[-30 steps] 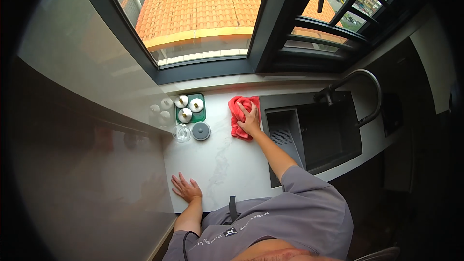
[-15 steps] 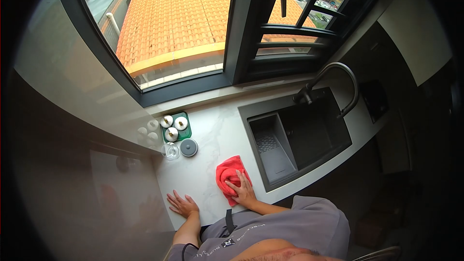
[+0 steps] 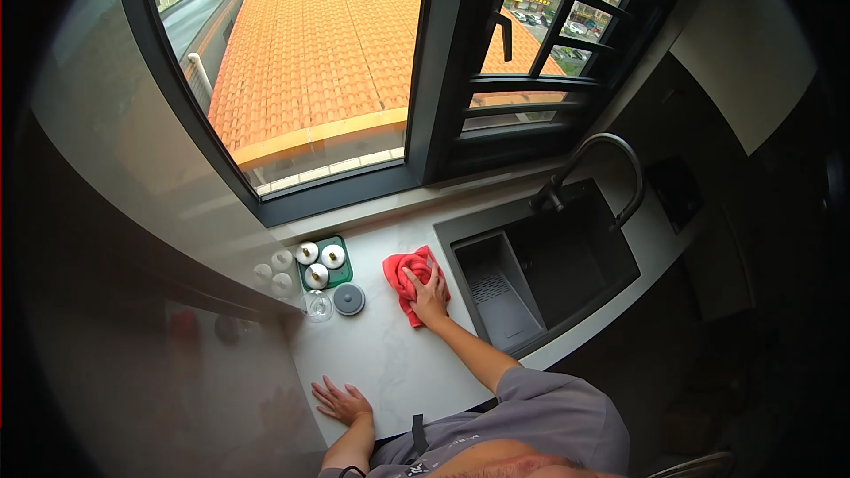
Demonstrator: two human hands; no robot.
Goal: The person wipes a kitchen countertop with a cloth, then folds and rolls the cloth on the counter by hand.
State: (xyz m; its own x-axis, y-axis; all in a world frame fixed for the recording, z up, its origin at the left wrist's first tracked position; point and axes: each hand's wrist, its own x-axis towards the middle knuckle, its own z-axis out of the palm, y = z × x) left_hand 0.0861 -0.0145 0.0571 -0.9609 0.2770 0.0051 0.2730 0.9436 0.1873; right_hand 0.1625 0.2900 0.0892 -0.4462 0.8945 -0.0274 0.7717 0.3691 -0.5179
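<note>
A crumpled red cloth (image 3: 409, 276) lies on the white marbled countertop (image 3: 390, 381), left of the sink. On top of it rests my right hand (image 3: 431, 296), fingers curved over the folds and pressing it against the surface. My left hand (image 3: 345, 402) lies flat near the counter's front left corner, fingers spread, holding nothing. Farther back, a green tray (image 3: 339, 279) carries three white round-topped pieces with gold knobs (image 3: 317, 276). In front of the tray are a round grey lid (image 3: 350, 299) and a clear glass piece (image 3: 318, 305).
A dark sink (image 3: 580, 257) with a grey drainer basket (image 3: 500, 301) is set into the counter on the right. Its curved faucet (image 3: 633, 168) arches over the basin. Along the left runs a glossy panel (image 3: 204, 363), and a dark-framed window (image 3: 345, 197) stands behind.
My right hand has slid the red cloth farther back on the counter, toward the window, and my arm is more stretched out. My left hand stays flat. The camera view has tilted up slightly.
</note>
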